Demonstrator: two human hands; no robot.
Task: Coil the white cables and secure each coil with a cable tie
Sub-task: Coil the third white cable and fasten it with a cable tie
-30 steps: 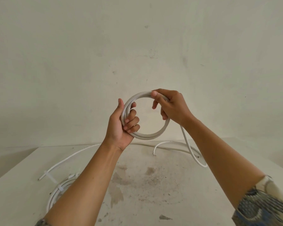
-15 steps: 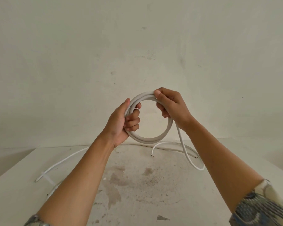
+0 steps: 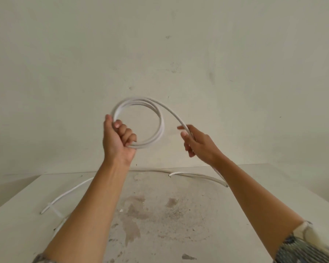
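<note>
The left grip (image 3: 118,139) is closed round the coil (image 3: 160,128) at its lower left, held up above the bench (image 3: 179,221). From the coil's top a strand (image 3: 176,115) arcs down into the right grip (image 3: 199,146) — fingers loosely curled round it — beside the coil. More cable (image 3: 196,175) lies on the bench.

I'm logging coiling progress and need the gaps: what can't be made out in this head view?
1. The coil: its top is motion-blurred, so the turns cannot be counted.
2. The right hand: blur hides whether it pinches the free strand or only guides it.
3. Past that hand, the right forearm hides the strand's run.
4. The table cable: the left forearm covers where it continues.
</note>
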